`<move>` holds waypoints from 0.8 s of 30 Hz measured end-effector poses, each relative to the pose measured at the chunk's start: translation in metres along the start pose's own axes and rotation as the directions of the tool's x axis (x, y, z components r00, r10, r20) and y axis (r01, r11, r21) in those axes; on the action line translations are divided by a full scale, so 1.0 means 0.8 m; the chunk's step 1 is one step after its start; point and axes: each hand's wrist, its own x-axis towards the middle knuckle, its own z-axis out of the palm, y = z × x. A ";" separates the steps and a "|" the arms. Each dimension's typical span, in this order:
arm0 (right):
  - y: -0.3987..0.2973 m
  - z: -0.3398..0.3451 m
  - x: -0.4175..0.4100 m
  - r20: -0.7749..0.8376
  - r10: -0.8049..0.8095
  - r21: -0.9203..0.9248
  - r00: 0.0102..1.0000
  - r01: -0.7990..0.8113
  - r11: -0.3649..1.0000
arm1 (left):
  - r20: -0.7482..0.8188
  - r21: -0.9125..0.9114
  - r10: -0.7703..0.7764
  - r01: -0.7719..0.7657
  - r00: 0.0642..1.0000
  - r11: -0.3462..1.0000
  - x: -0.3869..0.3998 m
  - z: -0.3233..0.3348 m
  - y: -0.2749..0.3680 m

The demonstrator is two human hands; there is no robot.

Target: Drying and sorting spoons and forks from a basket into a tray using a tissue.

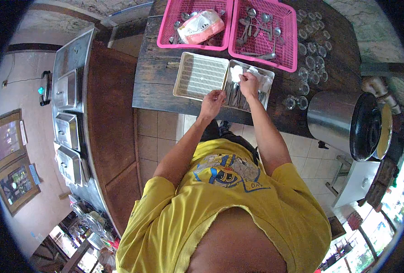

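Observation:
My right hand (249, 85) is over a small rectangular tray (272, 75), its fingertips closed at a white paper napkin (236, 72). Below the napkins in that tray lie several pieces of metal cutlery (234, 95), side by side. More white napkins (264, 83) cover the cutlery ends at the right. My left hand (213, 102) is near the tray's left edge with its fingers curled; whether it holds anything cannot be told. Left of it stands a cream plastic basket (202, 73) with a slotted bottom and nothing in it.
Two pink plastic baskets (230, 41) stand behind, with spoons and forks (265, 17); the left one also holds a napkin pack (202, 27). Several glass jars or cups (314, 63) are at the right, near a big metal pot (330, 119). Chafing dishes (67, 131) line a left counter.

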 end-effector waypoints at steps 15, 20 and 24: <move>-0.021 0.009 -0.011 -0.084 -0.065 0.136 0.994 0.076 0.988 | 0.072 -0.014 0.014 -0.013 0.997 1.000 0.003 0.002 0.011; -0.032 -0.003 -0.010 -0.071 -0.106 -0.037 0.992 0.103 0.994 | 0.034 0.164 -0.024 0.018 0.999 0.986 0.008 0.002 0.018; -0.037 -0.006 -0.013 -0.117 -0.154 -0.029 0.981 0.152 0.988 | 0.042 0.078 0.042 -0.045 0.998 0.996 0.020 0.010 0.016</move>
